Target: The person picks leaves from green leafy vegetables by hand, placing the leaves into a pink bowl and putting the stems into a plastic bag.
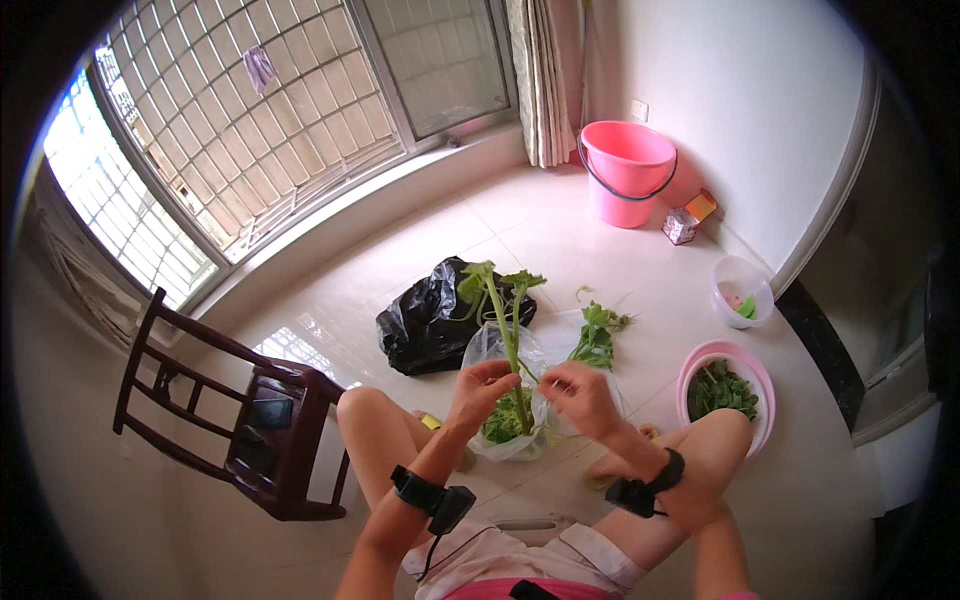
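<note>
My left hand [480,391] grips a long green vine stem [498,311] with leaves at its top, held upright between my knees. Fingers of my right hand [583,397] pinch a thin green strand [527,367] at the side of that stem. Below both hands stands an open clear plastic bag [480,351] with green trimmings [504,424] inside; the stem's lower end reaches over it. Just beyond my right hand, a bunch of leafy shoots [596,337] lies on the floor.
A black plastic bag [420,324] lies ahead. To the right are a pink-rimmed basket [766,390] of leaves [720,390] and a translucent tub [739,319]. A pink bucket [626,180] and small box [680,227] stand behind. A wooden chair [289,457] holding phones [268,412] is left.
</note>
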A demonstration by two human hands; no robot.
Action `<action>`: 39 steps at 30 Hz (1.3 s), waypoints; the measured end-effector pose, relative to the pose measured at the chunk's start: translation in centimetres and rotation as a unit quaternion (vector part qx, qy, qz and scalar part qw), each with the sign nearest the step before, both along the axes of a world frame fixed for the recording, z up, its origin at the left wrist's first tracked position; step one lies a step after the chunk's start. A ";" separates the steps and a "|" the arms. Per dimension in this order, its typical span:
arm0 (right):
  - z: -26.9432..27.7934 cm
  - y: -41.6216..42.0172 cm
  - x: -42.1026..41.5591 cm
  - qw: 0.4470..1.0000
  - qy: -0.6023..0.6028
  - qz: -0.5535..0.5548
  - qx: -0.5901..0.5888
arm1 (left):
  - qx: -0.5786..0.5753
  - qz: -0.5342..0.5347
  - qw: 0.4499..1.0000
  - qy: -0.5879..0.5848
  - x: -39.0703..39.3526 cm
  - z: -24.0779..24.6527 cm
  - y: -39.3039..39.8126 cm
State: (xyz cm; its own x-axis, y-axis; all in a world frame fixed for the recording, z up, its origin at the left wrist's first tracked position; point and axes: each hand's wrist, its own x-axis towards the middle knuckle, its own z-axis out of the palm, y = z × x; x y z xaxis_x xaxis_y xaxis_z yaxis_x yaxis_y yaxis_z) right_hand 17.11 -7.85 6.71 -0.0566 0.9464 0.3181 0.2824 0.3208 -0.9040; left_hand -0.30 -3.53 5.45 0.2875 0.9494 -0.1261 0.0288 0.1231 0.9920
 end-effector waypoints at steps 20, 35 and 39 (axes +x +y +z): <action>1.8 3.1 0.3 0.930 -0.264 0.126 0.224 | -0.086 -0.057 0.991 -0.080 -2.8 0.7 -3.1; -0.3 4.4 7.2 0.976 0.164 0.075 -0.121 | -0.045 -0.150 0.982 -0.105 7.0 0.5 1.0; -1.3 4.2 9.1 0.930 0.283 0.102 -0.212 | -0.047 -0.146 0.985 -0.078 8.5 -0.4 1.6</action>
State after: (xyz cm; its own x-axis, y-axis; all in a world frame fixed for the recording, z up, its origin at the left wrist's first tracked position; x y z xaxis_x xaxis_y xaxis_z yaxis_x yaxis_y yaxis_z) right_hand 26.26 -3.67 5.38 -0.1858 0.9814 -0.0479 -0.3054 -0.1041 -0.9465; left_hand 8.20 -1.93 5.05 0.5701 0.8093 -0.1417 -0.0749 0.2230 0.9719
